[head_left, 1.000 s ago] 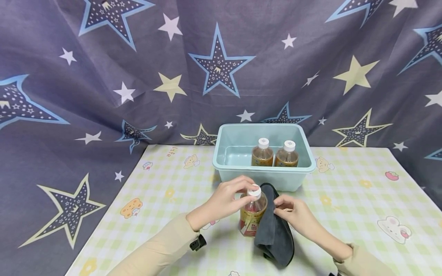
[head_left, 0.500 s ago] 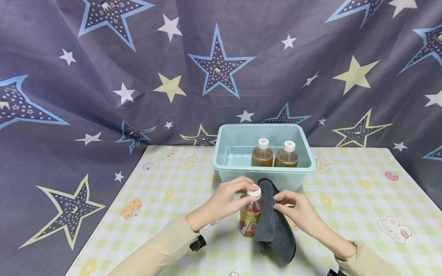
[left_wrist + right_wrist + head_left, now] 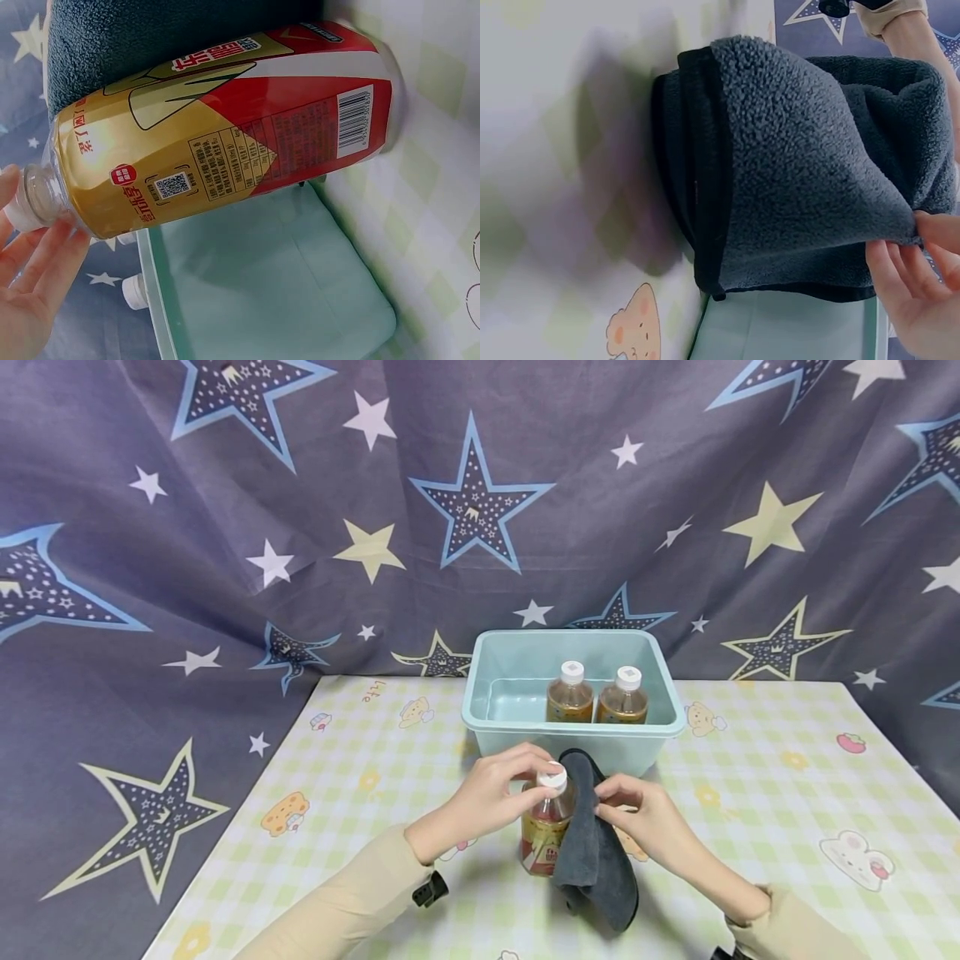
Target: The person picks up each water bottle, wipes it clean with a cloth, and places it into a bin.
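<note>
My left hand (image 3: 504, 787) grips the white cap (image 3: 553, 778) of a plastic drink bottle (image 3: 542, 843) that stands upright on the table. In the left wrist view the bottle's gold and red label (image 3: 247, 127) shows a barcode and a QR code. My right hand (image 3: 641, 818) pinches a dark grey fleece cloth (image 3: 600, 868) between thumb and fingers. The cloth hangs folded against the bottle's right side and hides part of it. Its black-trimmed edge (image 3: 705, 172) shows in the right wrist view.
Just behind the hands stands a light blue plastic bin (image 3: 573, 727). Inside, toward its right, are two bottles with white caps, a left one (image 3: 570, 697) and a right one (image 3: 622, 700). A checked tablecloth (image 3: 405, 752) covers the table; a star-patterned curtain (image 3: 420, 610) hangs behind.
My right hand has shifted slightly up with the cloth, whose top leans further left over the bottle, and its lower end has swung a little. The left hand and bottle stay in place.
</note>
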A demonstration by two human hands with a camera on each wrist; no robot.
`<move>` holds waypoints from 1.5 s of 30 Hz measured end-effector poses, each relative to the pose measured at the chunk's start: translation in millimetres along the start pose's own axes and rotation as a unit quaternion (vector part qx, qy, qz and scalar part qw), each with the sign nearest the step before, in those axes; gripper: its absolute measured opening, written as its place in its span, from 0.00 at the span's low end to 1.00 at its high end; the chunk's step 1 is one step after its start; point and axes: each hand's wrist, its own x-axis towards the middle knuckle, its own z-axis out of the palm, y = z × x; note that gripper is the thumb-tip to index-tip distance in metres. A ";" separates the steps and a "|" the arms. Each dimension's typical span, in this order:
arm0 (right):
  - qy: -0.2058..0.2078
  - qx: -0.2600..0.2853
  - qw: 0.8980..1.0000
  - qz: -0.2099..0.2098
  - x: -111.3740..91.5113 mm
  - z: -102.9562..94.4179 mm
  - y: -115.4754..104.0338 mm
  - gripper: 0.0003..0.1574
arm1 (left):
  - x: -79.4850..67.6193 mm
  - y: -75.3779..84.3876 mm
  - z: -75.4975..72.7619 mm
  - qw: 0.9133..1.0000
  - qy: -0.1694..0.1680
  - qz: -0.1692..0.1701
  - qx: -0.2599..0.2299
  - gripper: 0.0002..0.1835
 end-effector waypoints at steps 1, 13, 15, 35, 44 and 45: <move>0.000 0.001 1.000 -0.001 0.1 0.3 0.7 0.07 | 0.0 0.1 -0.2 1.000 0.000 0.001 0.000 0.10; -0.002 -0.008 1.000 0.003 0.2 6.4 11.3 0.08 | -0.1 1.0 -0.7 1.000 0.000 -0.002 -0.007 0.10; -0.004 -0.011 1.000 0.006 -0.2 8.0 14.2 0.08 | -0.2 0.9 -0.6 1.000 0.000 -0.004 -0.006 0.10; -0.051 -0.014 0.999 0.006 -0.1 17.7 38.8 0.05 | -1.8 -1.3 0.2 1.000 -0.010 -0.024 -0.010 0.12; -0.066 -0.030 0.997 0.021 -2.1 23.6 49.2 0.07 | -1.7 -0.5 -0.2 1.000 -0.009 -0.025 -0.011 0.12; -0.065 -0.039 0.997 0.025 -2.9 24.4 49.7 0.07 | -1.6 -0.4 -0.2 1.000 -0.010 -0.026 -0.011 0.12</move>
